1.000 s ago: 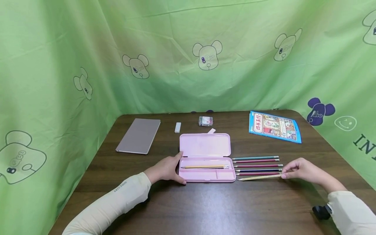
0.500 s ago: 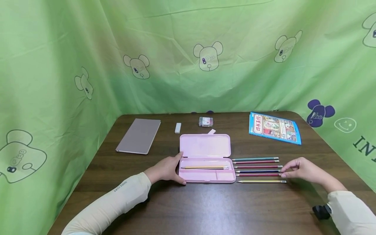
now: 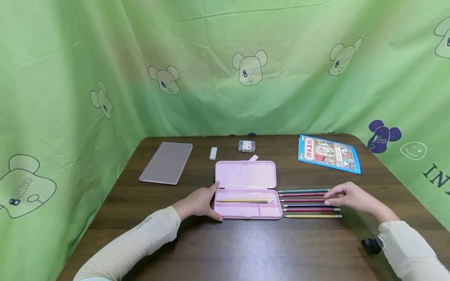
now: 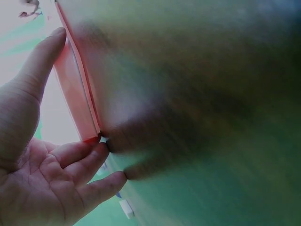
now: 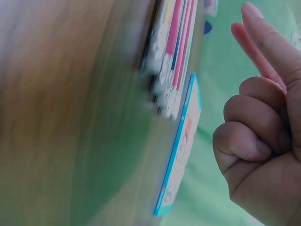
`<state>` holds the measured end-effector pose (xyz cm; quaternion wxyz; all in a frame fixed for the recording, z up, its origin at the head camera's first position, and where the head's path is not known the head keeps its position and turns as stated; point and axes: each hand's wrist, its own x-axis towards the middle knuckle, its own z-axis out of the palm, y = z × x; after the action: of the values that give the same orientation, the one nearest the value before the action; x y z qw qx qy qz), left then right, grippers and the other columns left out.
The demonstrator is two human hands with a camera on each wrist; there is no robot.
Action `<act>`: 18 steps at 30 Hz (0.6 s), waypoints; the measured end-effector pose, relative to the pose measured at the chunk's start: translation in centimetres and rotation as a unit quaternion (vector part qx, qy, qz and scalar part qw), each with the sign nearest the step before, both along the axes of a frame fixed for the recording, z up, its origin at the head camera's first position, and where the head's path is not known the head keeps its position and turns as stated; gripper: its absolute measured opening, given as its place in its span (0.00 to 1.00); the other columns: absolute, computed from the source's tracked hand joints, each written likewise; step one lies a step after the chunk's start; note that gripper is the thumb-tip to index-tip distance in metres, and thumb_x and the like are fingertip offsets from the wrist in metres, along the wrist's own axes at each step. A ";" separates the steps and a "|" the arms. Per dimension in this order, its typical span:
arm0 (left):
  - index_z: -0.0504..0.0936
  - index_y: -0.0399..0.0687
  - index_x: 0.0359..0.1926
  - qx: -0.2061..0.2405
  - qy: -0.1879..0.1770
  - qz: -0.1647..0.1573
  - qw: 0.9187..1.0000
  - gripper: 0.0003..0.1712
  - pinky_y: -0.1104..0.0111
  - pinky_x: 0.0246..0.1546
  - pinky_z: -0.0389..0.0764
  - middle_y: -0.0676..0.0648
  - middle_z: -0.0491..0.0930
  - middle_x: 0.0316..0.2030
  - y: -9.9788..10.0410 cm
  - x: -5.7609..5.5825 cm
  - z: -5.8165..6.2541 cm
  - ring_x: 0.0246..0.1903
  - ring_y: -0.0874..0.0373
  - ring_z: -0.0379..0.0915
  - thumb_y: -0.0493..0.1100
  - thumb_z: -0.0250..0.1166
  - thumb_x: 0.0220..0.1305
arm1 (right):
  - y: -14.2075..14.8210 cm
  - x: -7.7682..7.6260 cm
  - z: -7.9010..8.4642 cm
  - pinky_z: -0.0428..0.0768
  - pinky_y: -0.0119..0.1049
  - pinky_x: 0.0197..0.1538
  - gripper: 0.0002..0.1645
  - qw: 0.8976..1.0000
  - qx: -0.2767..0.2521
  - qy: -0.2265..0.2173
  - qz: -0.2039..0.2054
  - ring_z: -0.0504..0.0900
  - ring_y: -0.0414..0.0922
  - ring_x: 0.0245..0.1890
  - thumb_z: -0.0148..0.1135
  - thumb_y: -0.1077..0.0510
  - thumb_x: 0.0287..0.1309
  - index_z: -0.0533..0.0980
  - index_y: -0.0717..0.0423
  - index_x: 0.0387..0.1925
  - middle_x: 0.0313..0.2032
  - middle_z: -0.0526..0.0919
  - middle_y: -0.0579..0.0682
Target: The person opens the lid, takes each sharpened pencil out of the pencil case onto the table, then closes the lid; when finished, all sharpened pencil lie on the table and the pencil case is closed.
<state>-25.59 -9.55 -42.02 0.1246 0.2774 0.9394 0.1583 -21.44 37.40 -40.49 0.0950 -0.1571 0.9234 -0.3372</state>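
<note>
My left hand (image 3: 199, 201) grips the left end of the open pink pencil case (image 3: 233, 212), thumb at its front and fingers at its back corner. A yellow pencil (image 3: 244, 201) lies in the case's long compartment. To the right of the case is a row of several pencils. Over the eraser ends of the row hovers my right hand (image 3: 348, 198), nothing visible between thumb and index finger; its other fingers are curled in the right wrist view. The nearest of the row is a yellow pencil (image 3: 313, 216), lying apart just below a dark red pencil (image 3: 311, 210).
A grey notebook (image 3: 166, 162) lies at left. Behind the case are a white eraser (image 3: 213, 153), a small clear box (image 3: 247, 146) and another pale piece (image 3: 254, 157), partly hidden by the lid. A blue-edged booklet (image 3: 329, 153) lies at back right; green cloth (image 3: 204, 109) surrounds the table.
My right hand set down the yellow pencil at the front of the row and let go, then moved up and left over the other pencils. The left hand stayed on the pencil case.
</note>
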 end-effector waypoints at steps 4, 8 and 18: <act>0.50 0.37 0.70 -0.005 -0.005 0.001 1.000 0.69 0.60 0.56 0.72 0.37 0.72 0.58 0.0 0.0 0.0 0.54 0.49 0.72 0.66 0.75 0.34 | -0.9 -1.0 -0.2 0.75 0.28 0.30 0.14 1.000 -0.005 0.001 0.010 0.74 0.29 0.26 0.67 0.53 0.51 0.83 0.59 0.35 0.32 0.87 0.46; 0.50 0.37 0.70 -0.003 -0.005 -0.001 1.000 0.69 0.59 0.56 0.72 0.36 0.72 0.57 0.0 0.0 0.0 0.53 0.49 0.72 0.65 0.75 0.34 | -2.0 -1.8 -0.3 0.77 0.29 0.33 0.15 1.000 -0.008 -0.006 0.018 0.77 0.29 0.29 0.66 0.51 0.51 0.83 0.58 0.36 0.32 0.86 0.47; 0.49 0.38 0.70 -0.004 -0.009 0.005 1.000 0.69 0.60 0.56 0.71 0.37 0.72 0.58 0.1 0.0 0.0 0.54 0.49 0.72 0.66 0.75 0.34 | -5.6 -3.5 -0.7 0.65 0.29 0.21 0.15 0.999 -0.022 -0.016 0.034 0.56 0.32 0.13 0.68 0.51 0.49 0.83 0.57 0.35 0.12 0.63 0.39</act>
<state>-25.59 -9.50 -42.03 0.1338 0.2705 0.9403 0.1576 -24.90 31.79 -41.16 0.1180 -0.1852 0.9082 -0.3564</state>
